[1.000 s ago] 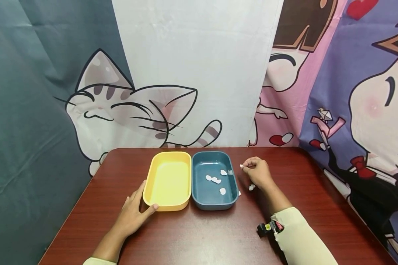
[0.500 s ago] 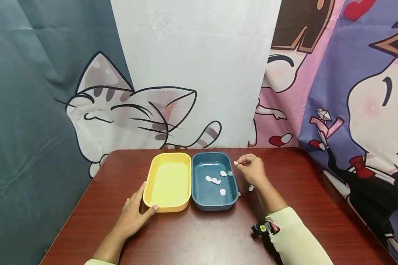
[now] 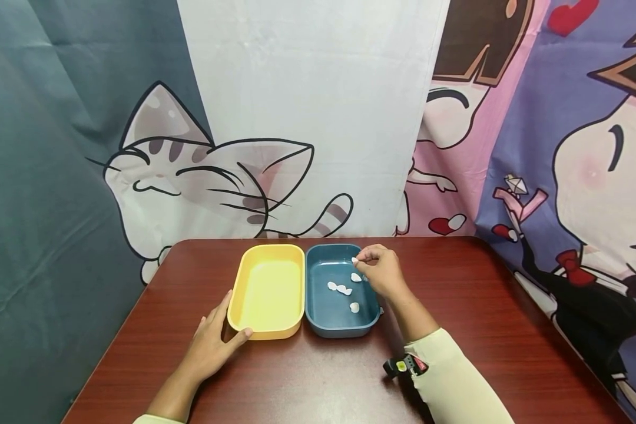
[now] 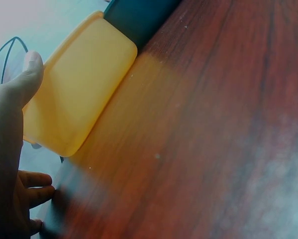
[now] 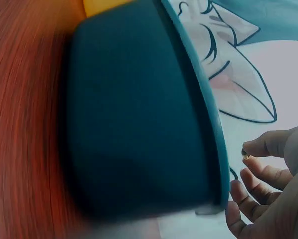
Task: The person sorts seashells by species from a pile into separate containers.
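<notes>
My right hand (image 3: 383, 272) pinches a small white shell-like piece (image 3: 354, 259) between thumb and index finger, over the right side of the blue tray (image 3: 341, 333). In the right wrist view, that piece (image 5: 245, 154) shows at the fingertips, beyond the tray's rim. Several similar white pieces (image 3: 341, 288) lie on the blue tray's floor. My left hand (image 3: 210, 347) rests at the near left corner of the yellow tray (image 3: 267, 335), thumb at the front rim and fingers spread along the left side. In the left wrist view, the thumb (image 4: 33, 69) lies straight against that tray.
Both trays stand side by side on a dark red wooden table (image 3: 307, 383). Another white piece (image 3: 381, 311) sits just outside the blue tray's right wall. Behind the table hangs a printed cloth (image 3: 318, 118) with cartoon figures.
My right hand has moved left with the white piece, from beside the blue tray to over it. The arm now covers the table spot where another piece showed. My left hand stays put.
</notes>
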The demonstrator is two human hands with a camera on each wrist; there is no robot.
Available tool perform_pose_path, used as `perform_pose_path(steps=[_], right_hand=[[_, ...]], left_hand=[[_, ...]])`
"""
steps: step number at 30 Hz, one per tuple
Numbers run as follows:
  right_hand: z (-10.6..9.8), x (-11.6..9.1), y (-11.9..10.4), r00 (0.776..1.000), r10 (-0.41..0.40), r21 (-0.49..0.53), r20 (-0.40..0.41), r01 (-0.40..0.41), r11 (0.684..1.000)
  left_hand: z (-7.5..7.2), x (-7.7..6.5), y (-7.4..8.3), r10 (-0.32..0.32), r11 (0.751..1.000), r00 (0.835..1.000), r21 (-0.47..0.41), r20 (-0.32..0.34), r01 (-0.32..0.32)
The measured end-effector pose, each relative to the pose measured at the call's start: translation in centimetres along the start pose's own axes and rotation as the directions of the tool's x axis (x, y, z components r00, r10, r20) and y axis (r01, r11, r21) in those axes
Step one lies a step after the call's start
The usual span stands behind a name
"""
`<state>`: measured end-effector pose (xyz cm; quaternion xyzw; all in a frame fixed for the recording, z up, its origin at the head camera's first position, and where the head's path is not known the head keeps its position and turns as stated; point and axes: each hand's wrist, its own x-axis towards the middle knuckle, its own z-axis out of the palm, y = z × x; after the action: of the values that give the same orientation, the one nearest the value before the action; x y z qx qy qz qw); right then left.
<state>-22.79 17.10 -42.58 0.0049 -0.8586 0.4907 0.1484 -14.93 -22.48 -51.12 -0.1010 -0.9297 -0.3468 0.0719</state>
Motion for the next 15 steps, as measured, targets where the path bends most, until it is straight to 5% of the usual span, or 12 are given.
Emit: perform_pose_path(steps=[15], right_hand=[[5.0, -1.2, -2.9, 0.990, -0.055, 0.005, 0.127, 0.055, 0.998]], left_hand=[[-0.2, 0.0, 0.0, -0.004, 1.000, 1.000, 0.011, 0.005, 0.004]])
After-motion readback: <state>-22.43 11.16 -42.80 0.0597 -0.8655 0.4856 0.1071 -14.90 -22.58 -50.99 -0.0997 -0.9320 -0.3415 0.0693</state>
